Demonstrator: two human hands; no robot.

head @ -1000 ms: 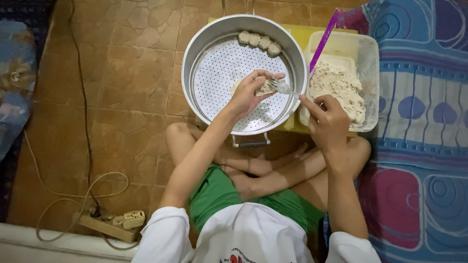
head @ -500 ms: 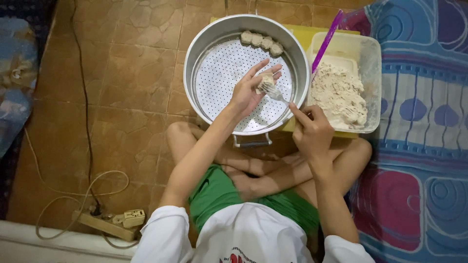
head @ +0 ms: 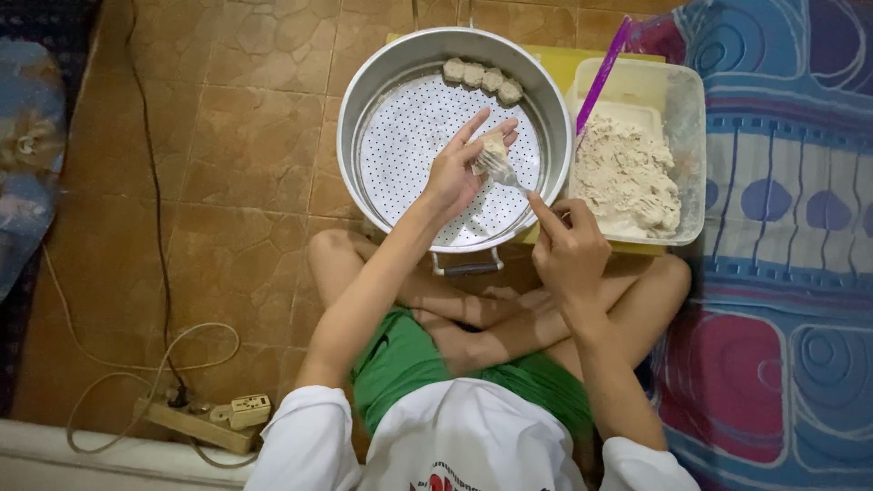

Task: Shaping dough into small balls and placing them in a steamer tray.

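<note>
Dough portion [head: 494, 145], pale and small, rests in the cupped fingers of the left hand [head: 459, 168] above the perforated tray of the steamer pot [head: 359, 109]. The right hand [head: 568, 250], at the pot's near right rim, pinches the handle of a fork [head: 503, 170] whose tines touch the portion. Four shaped pieces [head: 482, 77] lie in a curved row, touching one another, against the pot's far wall; the rest of the tray carries none. To the right of the pot, just beside it, a clear plastic tub [head: 687, 100] holds a large mass of the same dough [head: 627, 177], with a purple handle [head: 600, 73] leaning out over its far left corner. Judged from this layout, the shaping is at an early stage: four pieces placed, one in hand, most of the dough unportioned. Seated cross-legged on the tiled floor [head: 236, 155], the person faces the pot.
</note>
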